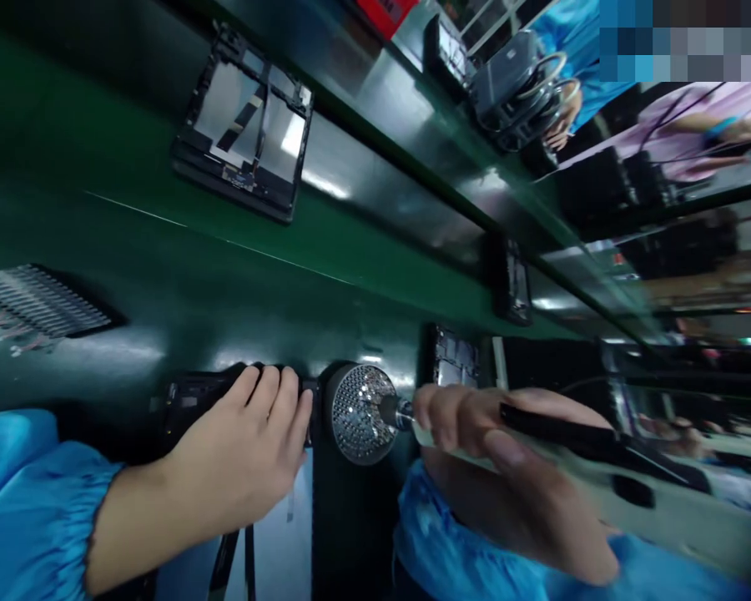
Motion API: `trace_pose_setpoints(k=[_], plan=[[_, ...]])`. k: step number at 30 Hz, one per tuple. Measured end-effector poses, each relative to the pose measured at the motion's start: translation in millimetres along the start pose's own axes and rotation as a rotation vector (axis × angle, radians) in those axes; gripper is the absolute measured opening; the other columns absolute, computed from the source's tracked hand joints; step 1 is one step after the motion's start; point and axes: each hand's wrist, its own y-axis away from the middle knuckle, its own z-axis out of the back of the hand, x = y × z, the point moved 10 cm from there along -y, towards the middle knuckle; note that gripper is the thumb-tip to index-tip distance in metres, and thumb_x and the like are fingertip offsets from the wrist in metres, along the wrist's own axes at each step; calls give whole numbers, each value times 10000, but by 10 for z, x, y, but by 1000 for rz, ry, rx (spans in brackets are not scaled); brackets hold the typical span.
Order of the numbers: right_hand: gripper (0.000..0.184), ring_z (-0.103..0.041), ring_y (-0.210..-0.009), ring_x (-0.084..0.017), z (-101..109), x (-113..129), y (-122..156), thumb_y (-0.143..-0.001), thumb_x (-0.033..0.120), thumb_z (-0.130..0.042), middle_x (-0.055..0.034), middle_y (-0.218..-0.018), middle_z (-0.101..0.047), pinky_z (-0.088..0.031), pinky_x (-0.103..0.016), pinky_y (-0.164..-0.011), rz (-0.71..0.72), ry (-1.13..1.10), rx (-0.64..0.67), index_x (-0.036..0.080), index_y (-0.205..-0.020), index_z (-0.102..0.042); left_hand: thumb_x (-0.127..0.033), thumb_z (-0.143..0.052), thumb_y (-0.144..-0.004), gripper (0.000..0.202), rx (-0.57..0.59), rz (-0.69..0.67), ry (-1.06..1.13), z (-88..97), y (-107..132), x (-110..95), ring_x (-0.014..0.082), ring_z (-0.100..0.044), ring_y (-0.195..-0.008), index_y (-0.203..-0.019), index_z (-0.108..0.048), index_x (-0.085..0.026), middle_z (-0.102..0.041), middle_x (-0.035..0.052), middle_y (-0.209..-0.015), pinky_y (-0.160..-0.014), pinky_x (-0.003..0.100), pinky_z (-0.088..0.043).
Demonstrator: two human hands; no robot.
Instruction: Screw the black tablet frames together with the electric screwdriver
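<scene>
In the head view, my right hand wraps round the pale body of an electric screwdriver with a black lever along it. The driver's tip reaches the right side of a round screw dish with many small holes and shiny screws; whether it touches a screw I cannot make out. My left hand lies over the upper part of an opened tablet, fingers together and bent over its dark top edge. The tablet's inside is pale with black ribbon cables, and its lower part runs out of view.
Another opened tablet lies on the green bench. A ribbed rack stands at the left. More devices sit beyond the dish and on a raised ledge. Across the bench, people's arms work near a grey cabled unit.
</scene>
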Motion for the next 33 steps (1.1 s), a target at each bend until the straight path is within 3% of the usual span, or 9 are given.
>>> trace_pose_setpoints(k=[4, 9, 26, 33], plan=[[259, -540, -524, -122, 249, -77, 71, -808, 123, -622, 47, -585, -574, -484, -304, -546, 63, 30, -57, 243, -1023, -702, -345, -579, -947, 426, 11, -8, 29, -12, -10, -17, 409, -693, -1064, -1220, -703, -42, -699, 263, -1208, -886, 519, -537], [250, -538, -493, -123, 286, -265, 4, -782, 122, -627, 61, -544, -564, -477, -290, -527, 78, -19, -94, 252, -982, -703, -324, -587, -938, 417, 49, -36, 47, -28, -16, -32, 397, -690, -1078, -1235, -695, -52, -686, 264, -1237, -895, 516, -544], [196, -531, -495, -126, 355, -349, -23, -791, 129, -643, 52, -553, -566, -466, -300, -532, 60, -4, -136, 233, -949, -694, -291, -643, -894, 396, 50, -52, 98, 16, -64, 5, 375, -698, -1061, -1199, -716, -48, -708, 240, -1200, -887, 484, -589], [264, -540, -513, -127, 290, -39, 4, -784, 134, -648, 41, -570, -569, -487, -315, -536, 83, 14, -100, 230, -1020, -718, -448, -625, -911, 576, 133, 9, -39, -78, -42, 41, 418, -674, -1040, -1333, -644, -57, -681, 271, -1224, -819, 526, -558]])
